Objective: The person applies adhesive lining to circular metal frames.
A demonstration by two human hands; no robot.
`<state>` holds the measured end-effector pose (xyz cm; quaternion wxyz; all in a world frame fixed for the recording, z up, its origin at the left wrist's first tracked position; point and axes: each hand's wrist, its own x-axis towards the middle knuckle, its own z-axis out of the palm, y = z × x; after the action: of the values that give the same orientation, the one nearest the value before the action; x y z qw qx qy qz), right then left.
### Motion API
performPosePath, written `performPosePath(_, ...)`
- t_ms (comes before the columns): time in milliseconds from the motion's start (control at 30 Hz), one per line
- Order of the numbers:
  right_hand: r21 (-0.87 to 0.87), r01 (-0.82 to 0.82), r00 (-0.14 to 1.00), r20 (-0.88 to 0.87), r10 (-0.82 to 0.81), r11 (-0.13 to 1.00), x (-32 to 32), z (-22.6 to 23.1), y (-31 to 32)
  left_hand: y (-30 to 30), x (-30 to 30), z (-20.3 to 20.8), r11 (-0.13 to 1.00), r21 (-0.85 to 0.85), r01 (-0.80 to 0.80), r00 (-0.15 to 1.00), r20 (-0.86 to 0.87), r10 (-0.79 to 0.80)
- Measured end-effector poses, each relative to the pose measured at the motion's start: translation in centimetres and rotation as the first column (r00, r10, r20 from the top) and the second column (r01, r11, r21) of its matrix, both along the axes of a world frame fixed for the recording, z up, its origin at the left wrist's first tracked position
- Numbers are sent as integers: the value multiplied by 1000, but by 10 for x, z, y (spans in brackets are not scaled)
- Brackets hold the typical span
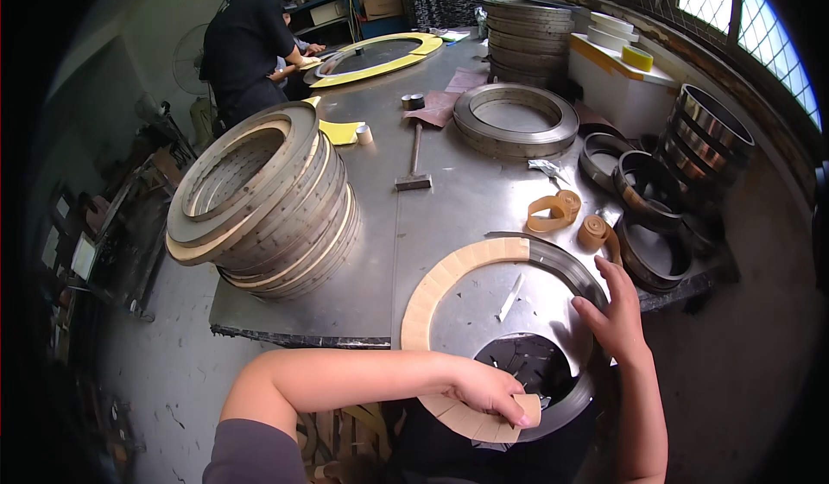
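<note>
A flat metal ring [566,274] lies at the front edge of the table, overhanging it a little. Overlapping tan tape pieces [420,305] cover its left side, from the far edge round to the near edge. At the near end of that covering, my left hand [488,389] pinches a short tan tape strip [530,407] between thumb and fingers. My right hand [615,310] is over the ring's right, bare side, its fingers apart and holding nothing; whether it touches the metal I cannot tell. Inside the ring lie a white sliver [511,297] and a dark round opening [527,359].
Tan tape rolls [594,232] lie beyond the ring. A tall leaning stack of rings [285,216] stands left, dark metal rings [656,255] right. Farther off are a hammer [414,180], a thick metal ring [518,121] and a person [246,44] at a yellow ring [345,78].
</note>
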<state>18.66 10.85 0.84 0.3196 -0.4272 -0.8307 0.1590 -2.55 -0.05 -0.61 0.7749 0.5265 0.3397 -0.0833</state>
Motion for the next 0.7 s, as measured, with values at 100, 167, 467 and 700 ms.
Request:
performPosePath(100,-108,151,858,-479,-185,983,38,-23,-52,4,-11,2,985,-88,-151,986,56,156)
performPosePath(167,-321,249,558,-724,-407,914,52,-57,-88,7,-16,3,982,-3,-191,981,15,191)
performPosePath(467,-465,-33,827,-510,-237,885,-33,-114,-213,0,20,-26,920,317,-228,907,-274,319)
performPosePath(700,-381,108,933,-280,-226,918,-8,-98,-228,-7,20,-9,882,470,-38,932,-301,201)
